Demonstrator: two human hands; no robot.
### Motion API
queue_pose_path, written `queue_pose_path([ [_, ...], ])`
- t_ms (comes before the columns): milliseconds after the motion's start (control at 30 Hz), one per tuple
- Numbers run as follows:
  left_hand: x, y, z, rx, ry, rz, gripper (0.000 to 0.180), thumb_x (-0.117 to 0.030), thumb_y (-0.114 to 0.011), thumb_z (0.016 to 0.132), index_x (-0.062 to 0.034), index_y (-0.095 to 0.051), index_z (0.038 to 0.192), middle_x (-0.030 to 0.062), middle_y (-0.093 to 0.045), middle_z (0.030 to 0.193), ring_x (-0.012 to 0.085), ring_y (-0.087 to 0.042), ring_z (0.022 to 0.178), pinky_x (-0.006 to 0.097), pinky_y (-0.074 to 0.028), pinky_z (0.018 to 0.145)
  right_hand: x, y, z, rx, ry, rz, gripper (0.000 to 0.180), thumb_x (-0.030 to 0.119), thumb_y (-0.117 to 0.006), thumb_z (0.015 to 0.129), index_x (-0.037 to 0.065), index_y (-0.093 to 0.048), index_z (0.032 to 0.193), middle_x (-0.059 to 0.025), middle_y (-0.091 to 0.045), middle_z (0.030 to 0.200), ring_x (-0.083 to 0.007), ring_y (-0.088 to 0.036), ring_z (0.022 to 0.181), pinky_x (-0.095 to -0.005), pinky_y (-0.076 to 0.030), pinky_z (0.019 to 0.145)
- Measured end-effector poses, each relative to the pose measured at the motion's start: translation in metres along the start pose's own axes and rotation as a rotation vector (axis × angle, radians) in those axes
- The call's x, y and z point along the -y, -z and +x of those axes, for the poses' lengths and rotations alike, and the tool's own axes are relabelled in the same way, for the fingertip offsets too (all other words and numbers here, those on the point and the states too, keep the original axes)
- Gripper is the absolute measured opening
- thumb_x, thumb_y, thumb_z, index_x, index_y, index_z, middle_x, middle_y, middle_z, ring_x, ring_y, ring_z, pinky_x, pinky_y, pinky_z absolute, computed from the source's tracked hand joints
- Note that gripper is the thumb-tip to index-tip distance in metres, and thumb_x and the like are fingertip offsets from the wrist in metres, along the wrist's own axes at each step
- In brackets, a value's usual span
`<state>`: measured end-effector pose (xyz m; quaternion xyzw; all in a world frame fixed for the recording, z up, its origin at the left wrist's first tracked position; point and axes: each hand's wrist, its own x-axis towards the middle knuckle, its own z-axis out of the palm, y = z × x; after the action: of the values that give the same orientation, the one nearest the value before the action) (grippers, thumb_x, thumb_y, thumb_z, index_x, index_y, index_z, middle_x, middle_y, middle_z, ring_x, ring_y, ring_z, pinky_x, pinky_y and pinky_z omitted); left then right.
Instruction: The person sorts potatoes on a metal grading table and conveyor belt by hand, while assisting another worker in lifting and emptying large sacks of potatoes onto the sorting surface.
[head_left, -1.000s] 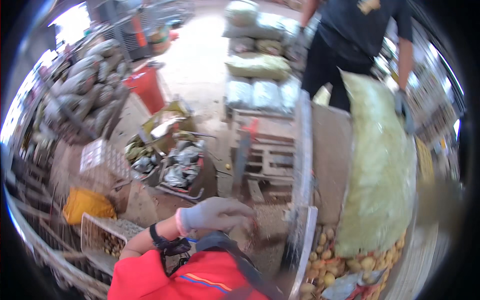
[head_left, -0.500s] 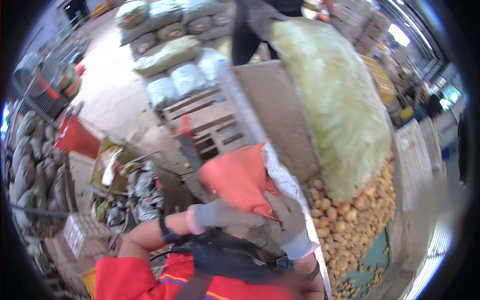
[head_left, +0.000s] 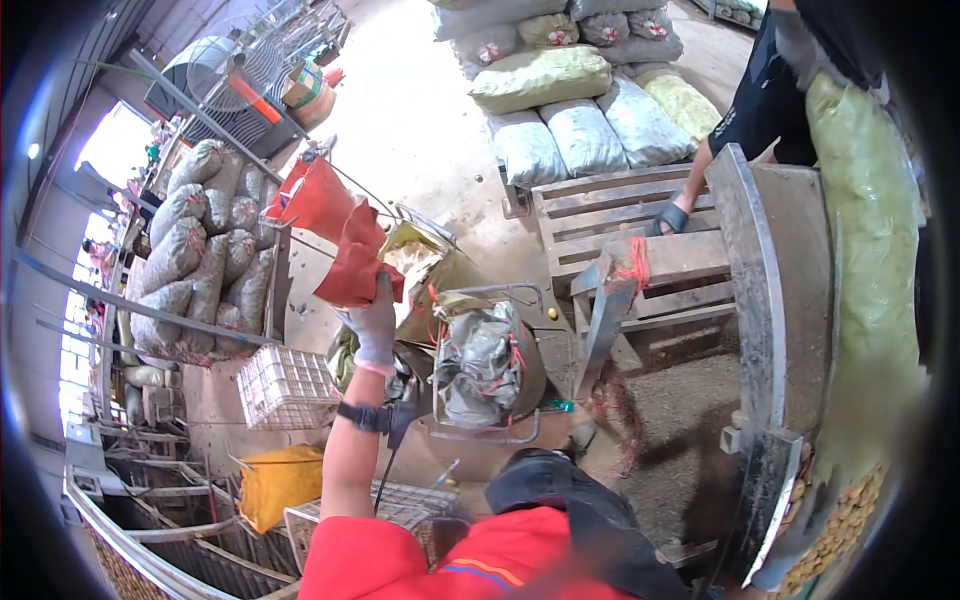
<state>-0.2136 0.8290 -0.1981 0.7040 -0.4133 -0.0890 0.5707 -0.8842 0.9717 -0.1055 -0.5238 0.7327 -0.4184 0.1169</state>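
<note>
Swung leftward, a red sack (head_left: 354, 250) is clasped at one end by the curled left hand (head_left: 374, 328), seemingly kept clear of the potatoes (head_left: 838, 535); unseen, the right hand cannot be judged.

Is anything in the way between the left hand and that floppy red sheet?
No, nothing visible is between them except the grey glove: the left hand already grips the red sheet by its lower part in this view. The larger red container appears beyond the sheet, not between.

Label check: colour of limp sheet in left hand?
Limp sheet in left hand: orange-red; best in head view.
</note>
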Motion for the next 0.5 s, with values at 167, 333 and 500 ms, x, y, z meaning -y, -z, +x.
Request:
queue_pose_path([
  [167, 0.093, -0.01, 0.072, -0.138, -0.436, 0.577, 0.032, -0.021, -0.069, 0.078, -0.0007, -0.061, 0.101, 0.012, -0.065, 0.099, 0.0268, -0.061, 0.095, 0.039, -0.047, 0.082, -0.062, 0.052, -0.04, 0.034, -0.038, -0.46, 0.042, 0.013, -0.045, 0.097, -0.003, -0.041, 0.135, -0.0142, -0.043, 0.14, -0.0247, -0.037, 0.131, -0.0362, -0.027, 0.109],
  [333, 0.228, 0.027, 0.073, 0.744, 0.294, 0.85, 0.07, -0.057, -0.046, 0.089, -0.0088, -0.04, 0.14, 0.0189, -0.046, 0.137, 0.0357, -0.041, 0.128, 0.042, -0.033, 0.105, -0.126, 0.064, -0.103, 0.066, -0.63, -0.116, 0.043, 0.024, -0.047, 0.097, -0.006, -0.049, 0.127, -0.017, -0.055, 0.126, -0.0259, -0.052, 0.114, -0.0337, -0.038, 0.099],
  [500, 0.222, -0.046, 0.021, 0.934, 0.214, 1.077, 0.071, -0.057, -0.043, 0.089, -0.0118, -0.035, 0.143, 0.013, -0.035, 0.147, 0.0314, -0.034, 0.134, 0.039, -0.029, 0.109, -0.141, 0.088, -0.182, -0.013, -0.415, -0.813, 0.048, 0.021, -0.051, 0.092, -0.002, -0.043, 0.133, -0.0174, -0.051, 0.13, -0.0285, -0.048, 0.119, -0.0359, -0.037, 0.102],
])
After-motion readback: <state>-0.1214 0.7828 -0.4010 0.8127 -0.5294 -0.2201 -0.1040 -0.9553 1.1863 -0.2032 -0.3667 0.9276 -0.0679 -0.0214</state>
